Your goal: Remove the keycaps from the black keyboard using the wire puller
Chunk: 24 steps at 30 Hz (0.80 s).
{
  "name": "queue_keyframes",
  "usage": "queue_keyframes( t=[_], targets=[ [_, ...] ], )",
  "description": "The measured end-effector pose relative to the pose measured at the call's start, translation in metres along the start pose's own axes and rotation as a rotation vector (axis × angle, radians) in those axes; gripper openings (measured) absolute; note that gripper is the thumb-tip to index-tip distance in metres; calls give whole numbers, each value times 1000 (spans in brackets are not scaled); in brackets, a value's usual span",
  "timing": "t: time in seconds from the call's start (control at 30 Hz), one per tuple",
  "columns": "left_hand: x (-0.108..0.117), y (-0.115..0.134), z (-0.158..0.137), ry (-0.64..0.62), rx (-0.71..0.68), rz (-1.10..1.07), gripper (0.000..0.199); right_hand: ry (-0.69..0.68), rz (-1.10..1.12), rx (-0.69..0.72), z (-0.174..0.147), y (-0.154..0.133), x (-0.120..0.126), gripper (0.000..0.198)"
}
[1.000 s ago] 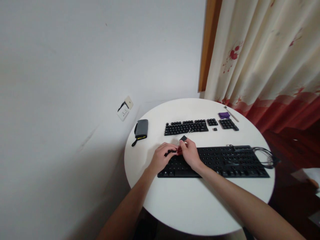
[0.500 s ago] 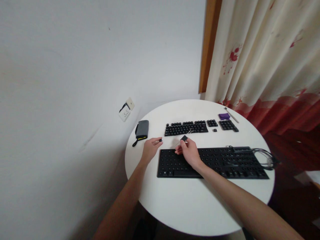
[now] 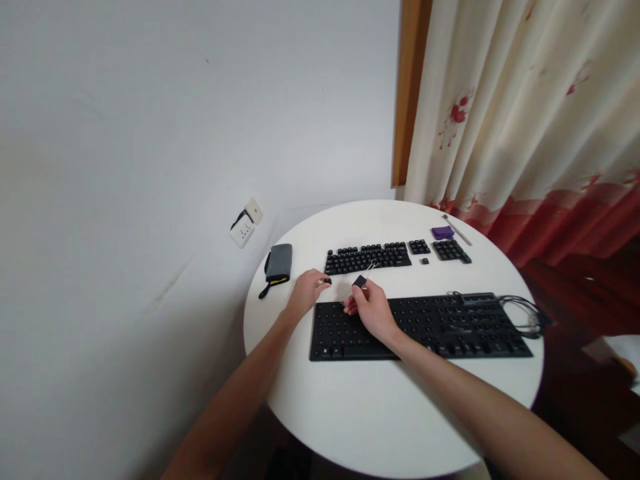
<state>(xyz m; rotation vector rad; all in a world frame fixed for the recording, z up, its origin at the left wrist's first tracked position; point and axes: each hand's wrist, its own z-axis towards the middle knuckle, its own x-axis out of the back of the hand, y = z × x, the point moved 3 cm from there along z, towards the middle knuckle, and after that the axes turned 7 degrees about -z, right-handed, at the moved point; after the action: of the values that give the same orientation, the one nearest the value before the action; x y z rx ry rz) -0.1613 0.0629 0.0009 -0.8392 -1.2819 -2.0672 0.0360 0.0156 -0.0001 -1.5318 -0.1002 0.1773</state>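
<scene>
Between the fingertips of my left hand (image 3: 305, 293) is pinched a small black keycap (image 3: 328, 281), just in front of the left end of the laid-out keycaps (image 3: 370, 259). My right hand (image 3: 374, 310) grips a keycap puller (image 3: 359, 282) by its black handle, its thin wires showing on both sides of the fingers. Under that hand and wrist lies the black keyboard (image 3: 425, 320), most of its keys stripped of their caps and a few still on along the front row. The right fingers hide part of the keyboard's upper left area.
A grey pouch (image 3: 279, 263) lies at the left of the round white table (image 3: 390, 413). More keycaps (image 3: 451, 251), a purple cloth (image 3: 443, 233) and a brush (image 3: 457, 230) are at the back right. A coiled cable (image 3: 525, 313) sits beside the keyboard's right end.
My left hand has moved slightly right with the keycap, closer to the keycap rows. The puller in my right hand has shifted a little left and turned. The view has shifted slightly.
</scene>
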Motion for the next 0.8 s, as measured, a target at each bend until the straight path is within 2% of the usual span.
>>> queue_keyframes(
  t=[0.1,0.4,0.63,0.8],
  targets=[
    [-3,-4,-3,34,10,-90,11,-16,2,6,-1,1,-2,29],
    [-8,-19,-6,198,245,-238,31,-27,-14,28,-2,1,-2,30],
    [-15,-18,-5,243,245,-150,35,-47,-20,33,-4,2,-4,32],
    [-16,-21,-2,247,267,-167,36,-39,-16,26,-5,0,-4,33]
  ],
)
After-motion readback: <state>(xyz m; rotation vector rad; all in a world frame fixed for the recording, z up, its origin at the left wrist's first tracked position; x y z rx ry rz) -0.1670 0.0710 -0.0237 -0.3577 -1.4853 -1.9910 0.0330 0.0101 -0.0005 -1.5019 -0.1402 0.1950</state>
